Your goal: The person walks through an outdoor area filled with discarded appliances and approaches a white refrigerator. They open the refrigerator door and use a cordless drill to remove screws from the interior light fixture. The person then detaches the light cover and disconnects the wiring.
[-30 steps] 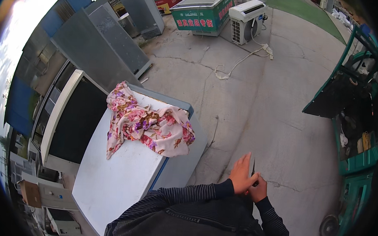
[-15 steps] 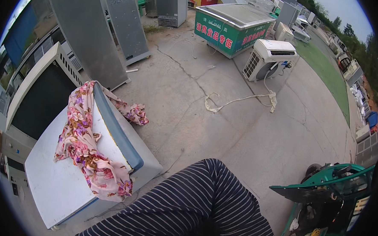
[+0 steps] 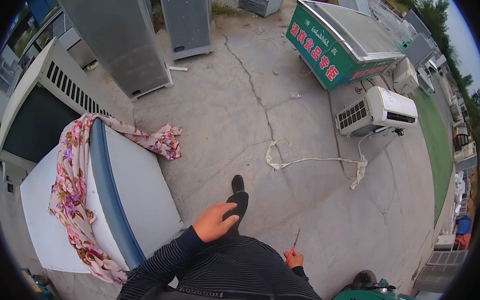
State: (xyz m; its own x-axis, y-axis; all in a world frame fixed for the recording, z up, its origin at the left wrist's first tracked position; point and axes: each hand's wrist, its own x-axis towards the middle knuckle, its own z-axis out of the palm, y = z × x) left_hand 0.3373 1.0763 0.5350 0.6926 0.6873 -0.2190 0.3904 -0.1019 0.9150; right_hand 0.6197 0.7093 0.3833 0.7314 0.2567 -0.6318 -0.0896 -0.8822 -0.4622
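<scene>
Red tool (image 3: pixel 291 250) has come into view at near right, held in my right fingers (image 3: pixel 298 259); my left hand (image 3: pixel 210 224), fingers spread, looks free.

Outdoor appliance yard (image 3: pixel 209 110), pretty clearly: cracked concrete (image 3: pixel 323 214), air conditioner (image 3: pixel 397 108) ahead-right of the right hand (image 3: pixel 295 259), green chest freezer (image 3: pixel 329 49) farther off.

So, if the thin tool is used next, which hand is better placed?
Probably the right hand: it grips the orange-handled tool, tip pointing forward. The left hand looks empty and is apart from it.
</scene>
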